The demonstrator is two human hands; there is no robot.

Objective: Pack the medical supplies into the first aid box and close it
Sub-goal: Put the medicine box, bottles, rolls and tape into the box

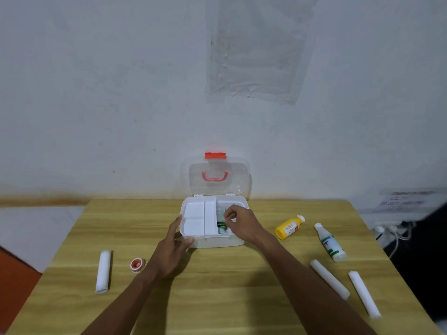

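The white first aid box (238, 241) stands open at the table's far middle, its clear lid (219, 177) with red handle upright against the wall. A white divided tray (200, 220) fills its left half. My left hand (173, 247) rests open against the box's front left corner. My right hand (239, 223) reaches over the right compartment, fingers pinched above a green item (221, 228); whether it holds anything is unclear. On the table lie a yellow bottle (289, 227), a white bottle (331, 242), a red tape roll (137, 264) and three white bandage rolls (103, 270) (330, 278) (364, 293).
The wooden table (217, 286) ends at the wall behind the box. A power strip with cables (389, 229) sits off the table's right edge beside a dark object. An orange surface (14, 281) shows at the lower left.
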